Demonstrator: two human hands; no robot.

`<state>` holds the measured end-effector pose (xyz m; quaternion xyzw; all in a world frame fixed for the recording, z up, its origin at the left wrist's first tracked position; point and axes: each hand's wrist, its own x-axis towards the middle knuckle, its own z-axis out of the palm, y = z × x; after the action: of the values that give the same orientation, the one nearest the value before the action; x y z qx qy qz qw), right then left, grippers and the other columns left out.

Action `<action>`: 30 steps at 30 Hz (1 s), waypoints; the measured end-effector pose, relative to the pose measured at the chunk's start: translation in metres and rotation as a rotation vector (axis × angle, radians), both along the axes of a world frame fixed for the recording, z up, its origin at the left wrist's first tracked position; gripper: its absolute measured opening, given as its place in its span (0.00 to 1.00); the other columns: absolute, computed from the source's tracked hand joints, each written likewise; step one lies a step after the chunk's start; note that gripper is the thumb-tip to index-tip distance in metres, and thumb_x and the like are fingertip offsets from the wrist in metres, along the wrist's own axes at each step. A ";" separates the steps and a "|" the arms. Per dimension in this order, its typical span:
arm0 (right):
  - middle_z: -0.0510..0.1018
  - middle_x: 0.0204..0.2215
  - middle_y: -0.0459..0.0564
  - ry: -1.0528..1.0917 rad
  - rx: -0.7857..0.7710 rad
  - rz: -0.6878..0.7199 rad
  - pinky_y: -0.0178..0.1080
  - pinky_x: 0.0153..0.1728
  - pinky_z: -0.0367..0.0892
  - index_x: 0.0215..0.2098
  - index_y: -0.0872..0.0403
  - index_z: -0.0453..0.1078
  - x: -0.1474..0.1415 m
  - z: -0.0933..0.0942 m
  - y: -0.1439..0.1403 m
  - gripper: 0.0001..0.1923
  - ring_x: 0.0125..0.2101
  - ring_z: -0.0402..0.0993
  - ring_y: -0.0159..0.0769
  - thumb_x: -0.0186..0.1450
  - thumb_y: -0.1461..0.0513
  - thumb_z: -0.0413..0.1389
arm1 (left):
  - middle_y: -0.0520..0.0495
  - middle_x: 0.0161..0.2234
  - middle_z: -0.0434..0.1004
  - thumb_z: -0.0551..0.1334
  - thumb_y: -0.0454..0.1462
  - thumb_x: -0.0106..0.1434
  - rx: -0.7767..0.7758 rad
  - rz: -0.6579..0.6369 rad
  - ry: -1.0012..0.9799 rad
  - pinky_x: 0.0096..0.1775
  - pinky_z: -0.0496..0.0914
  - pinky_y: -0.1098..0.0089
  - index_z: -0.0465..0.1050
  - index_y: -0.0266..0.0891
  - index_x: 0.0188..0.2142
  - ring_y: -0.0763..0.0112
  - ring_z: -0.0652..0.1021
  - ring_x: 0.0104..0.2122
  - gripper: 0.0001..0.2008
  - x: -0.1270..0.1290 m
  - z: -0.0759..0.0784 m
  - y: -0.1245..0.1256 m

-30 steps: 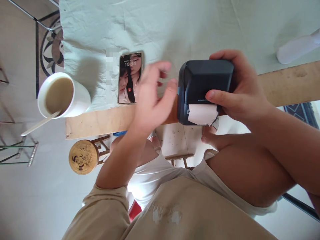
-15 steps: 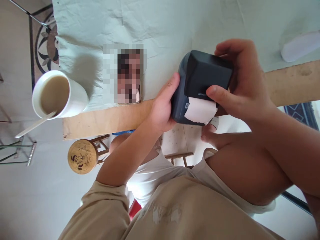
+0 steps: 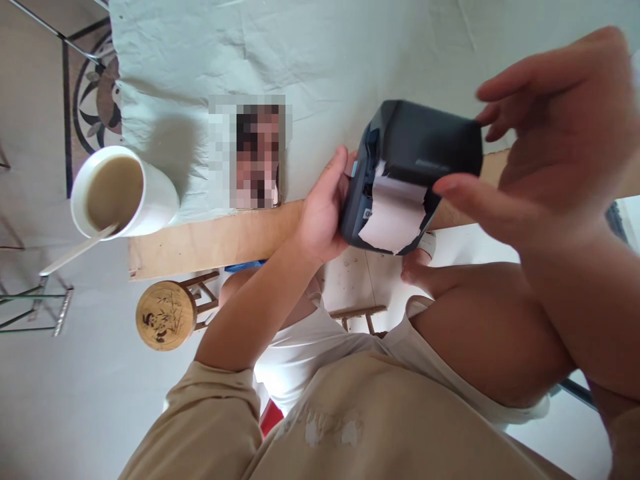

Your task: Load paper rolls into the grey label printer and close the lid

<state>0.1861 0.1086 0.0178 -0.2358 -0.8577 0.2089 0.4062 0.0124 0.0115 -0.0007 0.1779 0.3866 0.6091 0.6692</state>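
A dark portable label printer point(image 3: 356, 217) rests in my left hand point(image 3: 323, 217), whose thumb lies along its left side. The printer's lid point(image 3: 433, 133) is tipped up from the body, with a gap along the left side. A torn-edged strip of white paper point(image 3: 395, 213) hangs out below the lid. My right hand point(image 3: 560, 147) is just to the right, slightly blurred, with thumb and fingers spread. Its thumb tip is at the lid's lower right corner; whether it touches cannot be told.
A white cup point(image 3: 160, 200) of brownish drink, spoon inside, stands at the table's left edge. Beside it a pixelated phone-like object point(image 3: 257, 157) lies on the pale cloth point(image 3: 340, 53). A round wooden stool point(image 3: 165, 315) is below the wooden table edge point(image 3: 215, 240).
The printer's lid has swung up from its closed position, exposing more of the paper. My right hand has moved right and its fingers have spread off the printer. My left hand keeps its hold.
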 end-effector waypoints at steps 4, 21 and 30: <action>0.74 0.35 0.49 0.201 0.098 -0.225 0.39 0.41 0.67 0.43 0.52 0.75 0.005 -0.004 0.013 0.17 0.33 0.70 0.25 0.65 0.49 0.56 | 0.49 0.38 0.80 0.63 0.46 0.63 0.013 -0.037 0.087 0.47 0.75 0.63 0.73 0.44 0.40 0.61 0.79 0.47 0.11 -0.001 0.005 -0.003; 0.77 0.42 0.45 -0.718 -0.210 -0.201 0.35 0.27 0.46 0.43 0.47 0.74 -0.024 0.026 -0.025 0.13 0.33 0.67 0.32 0.64 0.53 0.54 | 0.53 0.30 0.73 0.63 0.42 0.64 0.018 0.029 0.139 0.30 0.68 0.77 0.73 0.43 0.41 0.77 0.75 0.29 0.08 0.004 0.008 -0.004; 0.73 0.37 0.45 0.099 -0.607 0.147 0.32 0.19 0.61 0.46 0.42 0.71 0.010 0.024 0.001 0.24 0.27 0.69 0.25 0.52 0.50 0.67 | 0.52 0.33 0.77 0.61 0.43 0.65 0.035 0.031 0.052 0.36 0.72 0.74 0.73 0.40 0.39 0.74 0.79 0.33 0.10 0.000 0.000 -0.003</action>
<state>0.1962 0.1100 0.0414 -0.2733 -0.7503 0.4952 0.3424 0.0123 0.0087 -0.0009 0.1992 0.3957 0.6213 0.6463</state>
